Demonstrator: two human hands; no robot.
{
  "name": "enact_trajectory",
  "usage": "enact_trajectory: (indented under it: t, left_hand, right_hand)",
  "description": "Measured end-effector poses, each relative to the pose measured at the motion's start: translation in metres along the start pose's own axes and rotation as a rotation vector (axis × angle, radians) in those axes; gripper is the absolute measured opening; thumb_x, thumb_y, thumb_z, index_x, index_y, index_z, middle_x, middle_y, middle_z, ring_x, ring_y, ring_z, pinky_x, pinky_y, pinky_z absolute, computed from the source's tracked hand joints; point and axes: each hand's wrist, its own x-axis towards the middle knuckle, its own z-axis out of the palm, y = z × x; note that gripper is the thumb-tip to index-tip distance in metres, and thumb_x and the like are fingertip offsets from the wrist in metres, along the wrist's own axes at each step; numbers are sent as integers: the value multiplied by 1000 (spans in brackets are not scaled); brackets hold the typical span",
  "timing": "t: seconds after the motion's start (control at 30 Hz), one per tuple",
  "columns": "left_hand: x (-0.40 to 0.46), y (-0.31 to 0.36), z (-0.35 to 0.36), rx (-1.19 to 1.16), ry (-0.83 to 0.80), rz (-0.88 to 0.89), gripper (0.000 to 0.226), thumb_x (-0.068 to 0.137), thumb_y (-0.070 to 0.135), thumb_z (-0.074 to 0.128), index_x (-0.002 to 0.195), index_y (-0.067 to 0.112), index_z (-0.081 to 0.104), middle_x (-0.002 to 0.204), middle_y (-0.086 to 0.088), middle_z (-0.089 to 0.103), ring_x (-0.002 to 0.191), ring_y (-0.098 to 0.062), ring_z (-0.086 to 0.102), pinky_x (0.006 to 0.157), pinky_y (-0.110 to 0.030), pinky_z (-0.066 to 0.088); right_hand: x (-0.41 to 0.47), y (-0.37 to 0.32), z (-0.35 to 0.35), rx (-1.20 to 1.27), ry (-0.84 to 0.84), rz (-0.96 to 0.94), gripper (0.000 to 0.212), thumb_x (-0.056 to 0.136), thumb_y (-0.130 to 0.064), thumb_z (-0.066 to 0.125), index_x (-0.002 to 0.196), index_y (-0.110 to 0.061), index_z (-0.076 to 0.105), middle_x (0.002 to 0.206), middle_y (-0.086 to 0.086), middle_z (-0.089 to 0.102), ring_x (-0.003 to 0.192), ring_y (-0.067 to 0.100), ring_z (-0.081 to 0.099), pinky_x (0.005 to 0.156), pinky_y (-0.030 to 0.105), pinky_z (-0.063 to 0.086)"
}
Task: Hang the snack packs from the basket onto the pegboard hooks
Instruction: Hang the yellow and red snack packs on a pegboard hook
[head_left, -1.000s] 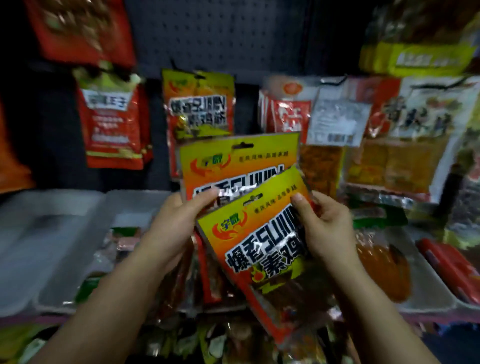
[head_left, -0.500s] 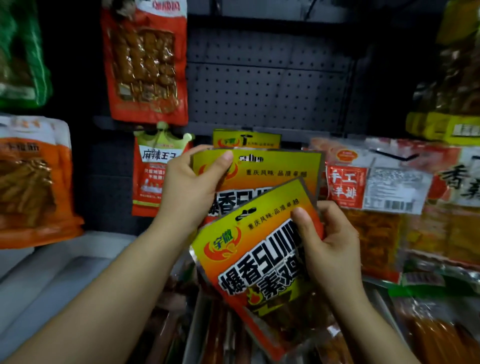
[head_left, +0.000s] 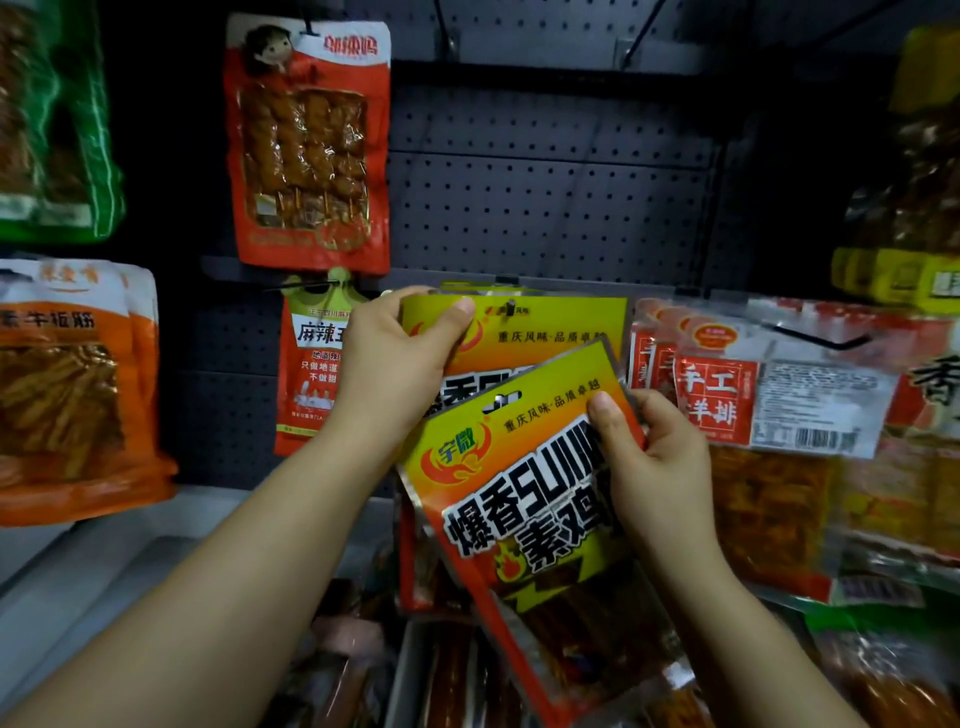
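Head view: left hand (head_left: 390, 364) pinches the top left corner of a yellow-orange snack pack (head_left: 540, 332), thumb on the front and fingers behind, holding it upright and flat to the pegboard (head_left: 545, 208); the pack's punched hang slot (head_left: 510, 307) sits level with a hook there, likely so the slot can be fed over the hook tip, though whether it is already threaded cannot be told. Right hand (head_left: 657, 467) grips a second, identical pack (head_left: 519, 499) by its right edge, thumb across the front, tilted and held lower and nearer, probably kept ready as the next to hang while out of the first one's way. Another yellow pack edge shows just behind the first. Neighbouring pegs carry a red skewer pack (head_left: 309, 145), a red pack with a green top (head_left: 311, 374) and red-and-white packs (head_left: 769, 395). Below, more packs lie in a dim tray; the basket itself is not clearly made out
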Motion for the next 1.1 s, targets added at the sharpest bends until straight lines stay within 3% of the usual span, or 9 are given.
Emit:
enact_trajectory:
  t: [0.1,0.3,0.37,0.5,0.6,0.67,0.87,1.0,1.1]
  left_hand:
    - [2,-7,-2,43,-23,-35,19,83,28,70,66,31,61,60,16,66,58,5,63,62,-16,52]
    - [5,-24,-4,-10,-87,-81,12,82,26,71,71,28,67,70,17,72,69,-1,69,58,-12,51]
    - [6,-35,-6,-8,-76,-112,8,84,23,69,77,25,67,74,14,73,74,-2,70,63,-15,52]
    - [12,-60,-7,54,-64,-176,12,87,22,65,77,17,61,77,2,69,73,-11,64,67,-30,49]
    - [23,-73,-1,143,-75,-153,23,88,26,63,89,4,61,91,-23,66,81,-31,64,74,-47,51]
    - [33,-79,5,168,-85,-133,21,89,24,62,95,4,63,97,-25,67,93,-39,64,83,-53,50]
    - [65,-104,21,246,-97,-154,22,88,24,63,89,2,62,90,-23,67,82,-34,63,77,-47,51]
    - [82,-120,31,345,-68,-138,29,87,26,64,63,21,48,60,6,49,60,-15,47,54,-27,33]
    - [91,-131,37,373,-46,-167,38,85,27,65,57,22,41,54,8,43,51,-10,39,48,-26,26]
  right_hand:
    - [1,5,3,-26,-7,7,20,92,-27,59,73,-20,62,65,-6,65,58,2,57,52,15,44]
    - [6,15,9,-64,27,65,24,92,-30,57,72,-17,60,68,5,65,66,21,63,59,33,47]
    - [11,18,12,-88,40,79,24,92,-31,57,71,-19,59,65,-1,64,64,15,62,58,33,46]
    - [23,29,21,-146,76,129,32,92,-34,56,61,-26,50,52,-15,56,49,-2,50,54,27,36]
    - [35,36,27,-212,76,161,31,91,-39,55,63,-25,51,58,-9,55,59,11,54,61,38,46]
    - [46,41,31,-244,66,191,29,91,-40,54,66,-24,52,64,-6,57,68,22,60,69,45,50]
    - [76,60,46,-309,74,296,27,90,-43,52,72,-23,56,69,-3,59,73,25,59,73,44,49]
    - [92,69,55,-372,62,360,28,91,-45,51,94,-21,64,91,3,69,90,28,64,84,48,52]
    - [102,73,59,-465,84,373,33,92,-47,49,105,-19,63,99,5,68,94,28,63,81,40,49]
